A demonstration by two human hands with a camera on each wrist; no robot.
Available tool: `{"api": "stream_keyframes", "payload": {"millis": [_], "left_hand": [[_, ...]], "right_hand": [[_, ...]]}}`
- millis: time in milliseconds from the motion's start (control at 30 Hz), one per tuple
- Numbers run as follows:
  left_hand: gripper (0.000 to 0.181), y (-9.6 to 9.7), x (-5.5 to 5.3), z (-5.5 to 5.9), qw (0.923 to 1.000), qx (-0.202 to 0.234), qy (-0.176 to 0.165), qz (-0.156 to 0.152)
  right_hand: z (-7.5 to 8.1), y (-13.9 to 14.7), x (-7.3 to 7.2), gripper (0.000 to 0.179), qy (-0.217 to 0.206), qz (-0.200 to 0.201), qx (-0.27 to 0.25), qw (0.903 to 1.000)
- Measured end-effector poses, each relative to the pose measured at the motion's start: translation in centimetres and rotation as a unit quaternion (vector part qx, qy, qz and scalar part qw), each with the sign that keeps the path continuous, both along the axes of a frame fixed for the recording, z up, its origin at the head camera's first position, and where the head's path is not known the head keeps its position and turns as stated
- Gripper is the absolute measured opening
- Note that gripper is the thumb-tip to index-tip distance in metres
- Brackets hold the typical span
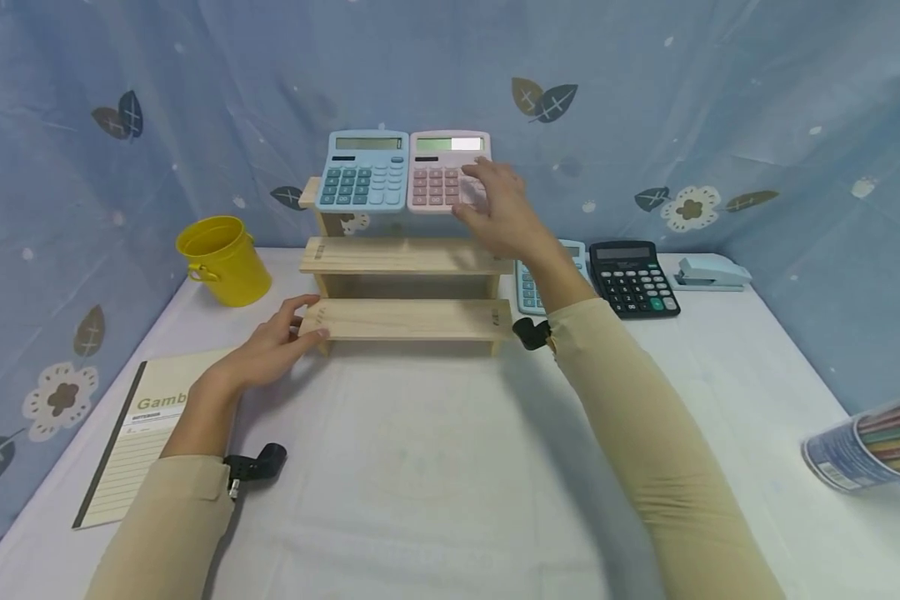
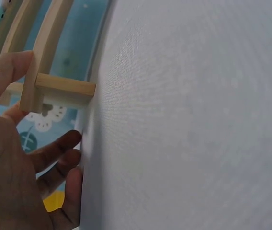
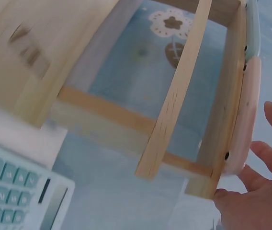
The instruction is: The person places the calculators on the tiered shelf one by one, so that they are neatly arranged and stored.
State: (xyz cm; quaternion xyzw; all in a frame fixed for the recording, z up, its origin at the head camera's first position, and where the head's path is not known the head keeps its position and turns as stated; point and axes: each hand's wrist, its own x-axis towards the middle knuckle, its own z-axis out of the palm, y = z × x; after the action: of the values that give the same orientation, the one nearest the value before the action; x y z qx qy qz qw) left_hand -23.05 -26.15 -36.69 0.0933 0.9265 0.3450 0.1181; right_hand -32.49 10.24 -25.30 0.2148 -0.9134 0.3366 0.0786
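The pink calculator [image 1: 433, 185] rests on the top tier of the wooden shelf [image 1: 405, 319], just right of the blue calculator [image 1: 365, 172]. At the shelf's upper right, the right hand [image 1: 504, 207] is positioned at the pink calculator's right edge, fingers apart; contact cannot be confirmed. The left hand [image 1: 268, 348] pinches the left end of the shelf's lowest tier.

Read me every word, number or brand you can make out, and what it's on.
"Gamb", rest hidden: notebook
"NOTEBOOK": same notebook
"0", probably: screen of the upper blue calculator
Too small or blurred to read surely: keys on that, the pink calculator, lower blue calculator and black calculator; marks on the wooden shelf; print on the pencil cup.
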Motion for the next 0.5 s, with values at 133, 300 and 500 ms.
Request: {"api": "stream_keyframes", "payload": {"millis": [133, 300, 500], "left_hand": [[0.073, 0.2, -0.1, 0.2, 1.0000, 0.006, 0.003, -0.002], [0.075, 0.3, -0.2, 0.1, 1.0000, 0.006, 0.000, -0.004], [0.075, -0.1, 0.2, 0.0, 0.9999, -0.008, 0.005, 0.004]], "right_hand": [[0.4, 1.4, 0.3, 0.068, 0.016, 0.013, 0.003, 0.9998], [0.5, 3.4, 1.1, 0.072, 0.040, 0.012, 0.028, 0.9987], [0.4, 5.1, 2.1, 0.074, 0.043, 0.001, 0.052, 0.9977]]}}
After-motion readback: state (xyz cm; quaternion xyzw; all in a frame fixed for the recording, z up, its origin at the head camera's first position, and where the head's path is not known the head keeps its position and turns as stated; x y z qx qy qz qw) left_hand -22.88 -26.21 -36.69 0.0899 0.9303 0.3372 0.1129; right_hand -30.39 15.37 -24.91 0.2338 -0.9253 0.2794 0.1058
